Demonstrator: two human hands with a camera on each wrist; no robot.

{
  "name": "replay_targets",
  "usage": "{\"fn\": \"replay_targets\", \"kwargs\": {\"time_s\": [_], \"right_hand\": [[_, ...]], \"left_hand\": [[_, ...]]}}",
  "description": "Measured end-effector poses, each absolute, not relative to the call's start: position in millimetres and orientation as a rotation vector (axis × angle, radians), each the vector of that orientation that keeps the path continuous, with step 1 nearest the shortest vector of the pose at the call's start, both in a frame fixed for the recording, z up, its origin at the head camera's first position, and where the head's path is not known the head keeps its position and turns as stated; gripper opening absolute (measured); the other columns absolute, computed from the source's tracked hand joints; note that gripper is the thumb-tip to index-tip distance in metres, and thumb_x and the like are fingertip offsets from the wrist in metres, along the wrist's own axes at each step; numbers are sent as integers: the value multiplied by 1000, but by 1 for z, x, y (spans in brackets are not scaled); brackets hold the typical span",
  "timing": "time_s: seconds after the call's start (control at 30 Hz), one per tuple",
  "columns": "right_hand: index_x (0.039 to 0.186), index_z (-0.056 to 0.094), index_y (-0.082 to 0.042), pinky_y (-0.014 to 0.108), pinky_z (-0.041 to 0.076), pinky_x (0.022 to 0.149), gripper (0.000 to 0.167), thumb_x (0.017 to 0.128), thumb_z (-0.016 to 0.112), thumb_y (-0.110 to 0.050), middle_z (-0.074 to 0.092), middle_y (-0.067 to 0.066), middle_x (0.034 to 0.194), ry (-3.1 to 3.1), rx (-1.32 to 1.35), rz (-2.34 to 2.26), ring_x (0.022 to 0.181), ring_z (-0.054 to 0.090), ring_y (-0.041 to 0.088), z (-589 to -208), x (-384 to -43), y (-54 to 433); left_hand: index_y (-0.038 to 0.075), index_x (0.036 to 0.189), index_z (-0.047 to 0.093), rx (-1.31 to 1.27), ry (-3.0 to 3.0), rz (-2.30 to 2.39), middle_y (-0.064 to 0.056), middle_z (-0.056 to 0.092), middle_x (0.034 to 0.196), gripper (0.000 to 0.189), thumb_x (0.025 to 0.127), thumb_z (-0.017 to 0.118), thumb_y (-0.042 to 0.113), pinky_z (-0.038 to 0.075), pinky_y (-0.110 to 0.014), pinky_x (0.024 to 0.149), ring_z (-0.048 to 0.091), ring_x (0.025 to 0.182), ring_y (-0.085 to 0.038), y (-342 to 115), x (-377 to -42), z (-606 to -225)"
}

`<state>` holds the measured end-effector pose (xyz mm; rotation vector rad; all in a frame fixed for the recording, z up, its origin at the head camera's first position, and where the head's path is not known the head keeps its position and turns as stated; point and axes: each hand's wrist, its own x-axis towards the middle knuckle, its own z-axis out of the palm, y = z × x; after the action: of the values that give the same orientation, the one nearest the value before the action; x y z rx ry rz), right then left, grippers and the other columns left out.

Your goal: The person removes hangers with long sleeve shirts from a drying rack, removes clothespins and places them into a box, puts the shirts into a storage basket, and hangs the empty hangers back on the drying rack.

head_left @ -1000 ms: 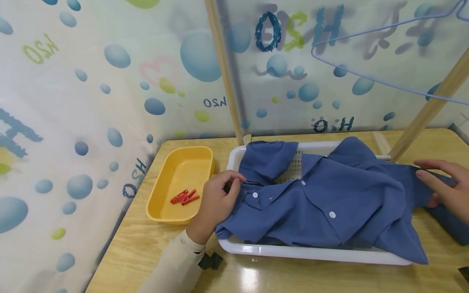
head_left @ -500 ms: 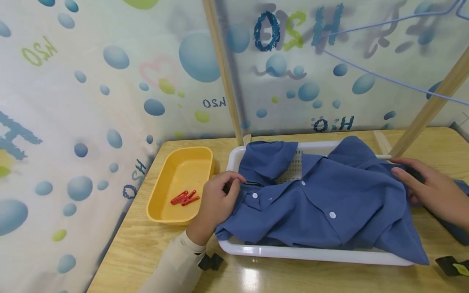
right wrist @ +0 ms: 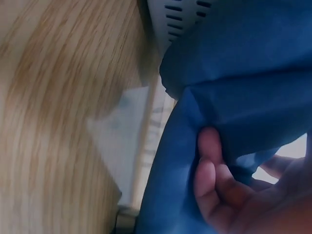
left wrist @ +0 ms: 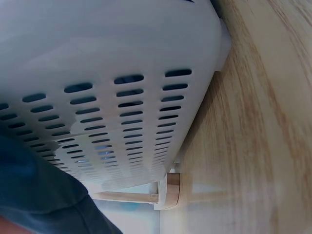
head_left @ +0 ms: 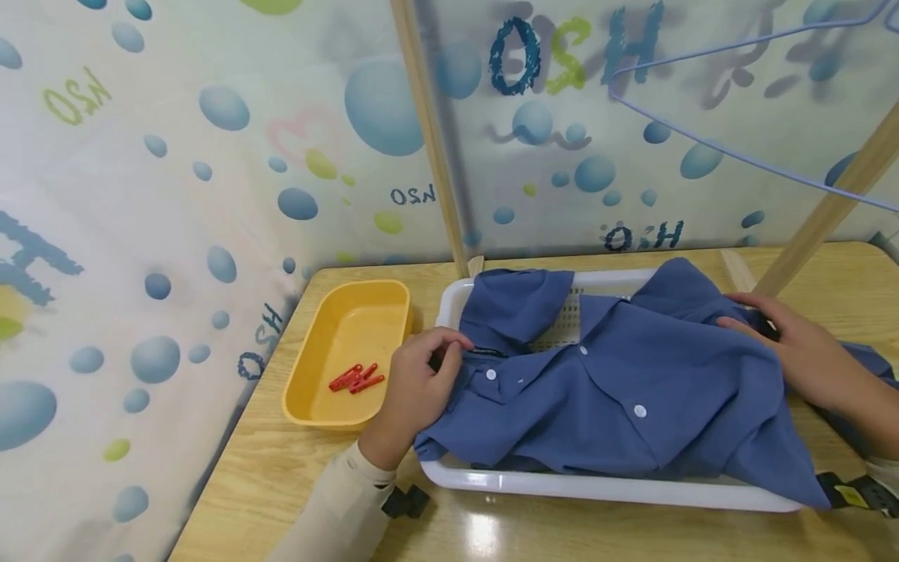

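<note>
A blue button-up shirt [head_left: 674, 382] with white buttons lies across a white plastic basket [head_left: 618, 488], spilling over its right end. At the basket's left end, my left hand [head_left: 421, 382] pinches the shirt cloth between thumb and index finger, beside a dark strip on the fabric. My right hand [head_left: 808, 351] is at the shirt's right side, thumb and index finger apart. In the right wrist view, the bent fingers [right wrist: 209, 175] touch the blue cloth. The left wrist view shows mostly the slotted basket wall [left wrist: 126, 107], with the left hand almost out of frame.
Left of the basket, a yellow tub [head_left: 309, 390] holds several red clothespins [head_left: 354, 378]. A blue wire hanger [head_left: 744, 156] hangs at upper right. Wooden poles [head_left: 431, 140] rise behind the basket from the wooden table [head_left: 239, 484]. A patterned curtain [head_left: 211, 187] covers the back.
My right hand has moved left along the sleeve to the body of the shirt. My left hand keeps its pinch in the same place, and the shirt has barely shifted.
</note>
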<state>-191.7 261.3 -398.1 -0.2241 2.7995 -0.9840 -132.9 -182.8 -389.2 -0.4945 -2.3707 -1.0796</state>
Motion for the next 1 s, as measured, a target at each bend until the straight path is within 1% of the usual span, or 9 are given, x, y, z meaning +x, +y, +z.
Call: {"fn": "replay_targets", "kwargs": {"time_s": [0.3, 0.37, 0.43, 0.5, 0.57, 0.67, 0.8, 0.9, 1.0], "right_hand": [[142, 49, -1, 66, 39, 88, 60, 103, 46, -47, 49, 36, 138, 2835, -180, -1085, 121, 45, 57, -400, -190, 256], [139, 52, 0, 52, 46, 83, 60, 102, 49, -47, 54, 35, 131, 2878, -136, -1085, 115, 50, 53, -400, -189, 256], [136, 55, 2, 37, 47, 75, 60, 101, 52, -47, 58, 36, 126, 2925, -93, -1083, 110, 55, 49, -400, -188, 255], [132, 59, 2, 24, 42, 66, 58, 100, 55, -46, 62, 35, 119, 2981, -56, -1083, 94, 64, 28, -399, -187, 254], [127, 62, 2, 18, 37, 60, 54, 99, 58, -44, 65, 33, 114, 3032, -36, -1097, 79, 60, 4, -398, -185, 253], [120, 64, 1, 15, 38, 56, 47, 98, 61, -40, 68, 31, 106, 3093, -23, -1117, 66, 43, -18, -395, -183, 252], [117, 65, 2, 13, 37, 54, 40, 98, 63, -33, 69, 29, 99, 3130, -58, -1136, 63, 43, -18, -392, -180, 249], [117, 65, 3, 12, 37, 55, 37, 99, 63, -29, 68, 30, 99, 3143, -98, -1159, 64, 43, -18, -391, -179, 248], [114, 66, 3, 9, 36, 57, 32, 98, 64, -24, 70, -4, 89, 3167, -151, -1224, 66, 43, -19, -391, -178, 248]], "left_hand": [[11, 91, 73, -492, -2370, -1087, -1, 70, 80, 16, 95, 58, 7, 50, -26, 67, 57, 70, -10, -182, -132, -387], [11, 91, 73, -498, -2368, -1088, -2, 70, 81, 16, 95, 58, 8, 50, -26, 67, 58, 70, -10, -182, -132, -386], [11, 91, 73, -498, -2372, -1086, -2, 70, 81, 16, 95, 58, 8, 50, -26, 67, 58, 70, -10, -182, -133, -386], [11, 91, 73, -493, -2375, -1087, -1, 70, 81, 16, 95, 58, 8, 50, -26, 67, 58, 70, -10, -182, -133, -386], [11, 91, 73, -484, -2380, -1086, -1, 70, 80, 16, 95, 58, 7, 50, -26, 67, 57, 70, -10, -182, -132, -386], [11, 91, 73, -482, -2381, -1087, -1, 69, 80, 16, 95, 58, 7, 49, -25, 66, 57, 69, -10, -182, -132, -385], [11, 91, 73, -485, -2381, -1088, -2, 69, 79, 16, 95, 58, 7, 49, -26, 66, 57, 69, -10, -182, -132, -385], [11, 90, 73, -484, -2380, -1086, -2, 69, 79, 16, 95, 58, 7, 49, -26, 66, 57, 69, -10, -182, -132, -385], [11, 91, 72, -487, -2381, -1078, -2, 69, 79, 15, 95, 58, 7, 50, -26, 66, 57, 68, -10, -181, -132, -385]]}}
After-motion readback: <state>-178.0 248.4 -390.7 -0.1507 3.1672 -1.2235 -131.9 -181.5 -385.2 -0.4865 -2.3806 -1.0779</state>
